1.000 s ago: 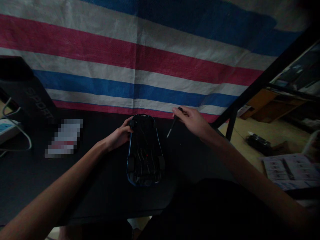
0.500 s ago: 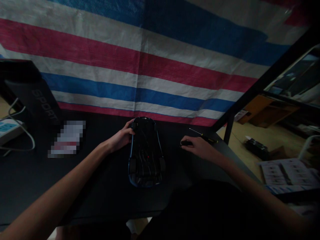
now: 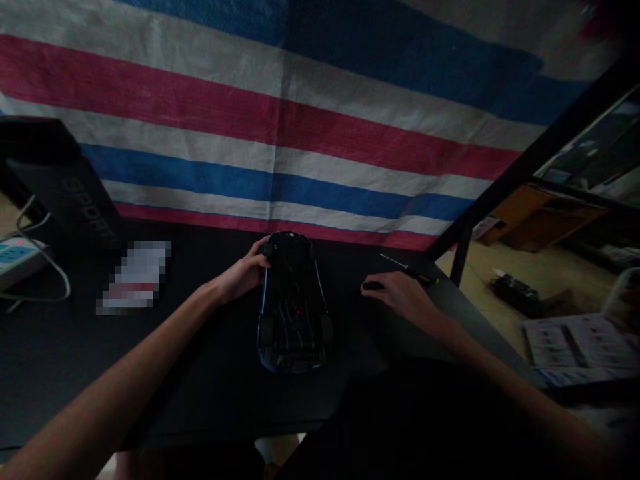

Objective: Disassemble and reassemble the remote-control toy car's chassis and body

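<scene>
I have my left hand (image 3: 244,275) clamped on the upturned black toy car with blue edging (image 3: 293,293), mid-view, at its ten o'clock. At three o'clock, across a strip of black tabletop (image 3: 345,293), my right hand (image 3: 399,291) closes over a mostly hidden black object (image 3: 373,285), beside a black-and-yellow screwdriver (image 3: 411,271). Table edges run at four and six.

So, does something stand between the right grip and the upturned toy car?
Nothing visible does: only dark tabletop shows between the black object in the right grip and the toy car. The yellow-and-black screwdriver lies beyond that grip, off the path.
</scene>
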A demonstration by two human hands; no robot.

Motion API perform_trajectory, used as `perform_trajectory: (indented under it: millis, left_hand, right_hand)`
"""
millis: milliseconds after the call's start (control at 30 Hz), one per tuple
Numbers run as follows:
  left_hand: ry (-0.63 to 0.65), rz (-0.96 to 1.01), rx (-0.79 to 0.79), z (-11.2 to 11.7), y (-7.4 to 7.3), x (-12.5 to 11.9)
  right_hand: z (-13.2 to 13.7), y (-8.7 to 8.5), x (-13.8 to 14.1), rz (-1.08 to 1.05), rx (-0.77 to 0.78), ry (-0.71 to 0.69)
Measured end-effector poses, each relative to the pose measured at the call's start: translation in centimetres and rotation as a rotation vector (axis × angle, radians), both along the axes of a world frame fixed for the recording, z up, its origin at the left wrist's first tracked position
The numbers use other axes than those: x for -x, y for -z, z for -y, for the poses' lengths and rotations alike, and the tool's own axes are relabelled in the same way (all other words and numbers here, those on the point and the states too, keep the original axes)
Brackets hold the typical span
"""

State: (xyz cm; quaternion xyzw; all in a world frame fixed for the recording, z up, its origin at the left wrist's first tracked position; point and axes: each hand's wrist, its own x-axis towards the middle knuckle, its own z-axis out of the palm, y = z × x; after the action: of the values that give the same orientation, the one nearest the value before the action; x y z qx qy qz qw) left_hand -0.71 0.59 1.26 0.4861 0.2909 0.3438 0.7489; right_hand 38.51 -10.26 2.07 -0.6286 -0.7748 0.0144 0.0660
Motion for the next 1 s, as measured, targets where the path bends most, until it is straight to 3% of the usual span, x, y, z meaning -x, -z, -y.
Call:
perform_trajectory:
  millis: [233,367,433,533,633,767,1000]
  left_hand:
    - [-0.018,0.007,0.016,-0.2,0.3,-0.1]
    - [-0.001,0.012,-0.007,-0.3,0.6,-0.1]
    - [-0.003,0.02,-0.01,-0.4,0.7,-0.1]
    - [-0.013,0.027,-0.006,-0.3,0.6,-0.2]
    - [-0.014,0.031,-0.007,-0.2,0.5,-0.3]
    - [-0.017,0.037,-0.008,-0.1,0.6,-0.4]
    - [-0.015,0.042,-0.017,-0.3,0.7,-0.6]
  right_hand:
    - [0.3,0.6,0.4,-0.025,-0.031,0.022]
    - [-0.9,-1.7,1.8,-0.12,-0.043,-0.008]
    - [-2.1,-3.8,4.0,-0.183,-0.056,-0.054]
    - [-3.9,-7.3,9.3,-0.385,-0.042,-0.189]
    - [-5.2,-9.3,15.2,-0.458,0.042,-0.345]
    - [-6.1,-9.2,19.6,-0.345,0.11,-0.42]
    - [-6.0,-7.9,19.7,-0.255,0.133,-0.412]
